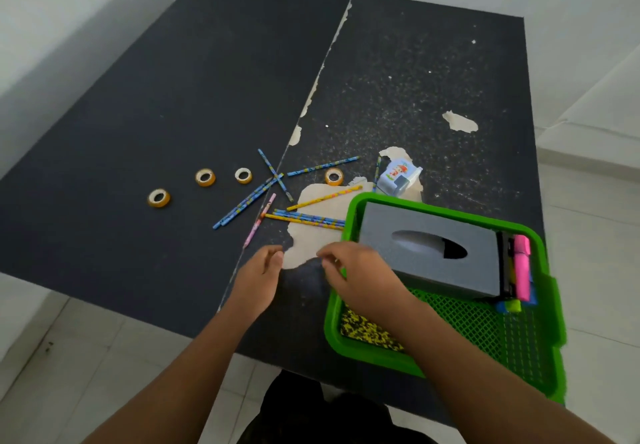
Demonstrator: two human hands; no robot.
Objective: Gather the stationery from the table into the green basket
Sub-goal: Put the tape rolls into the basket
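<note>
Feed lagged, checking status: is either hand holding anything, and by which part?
Nothing is held: left hand and right hand both look empty.

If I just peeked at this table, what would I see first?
The bright green basket at the near right corner of the black table jumps out, with a grey tissue box and a pink highlighter inside. Left of it, colourful pencils lie scattered, with tape rolls nearby, three of them in a row further left. The left hand and right hand hover empty by the basket's left rim.
</note>
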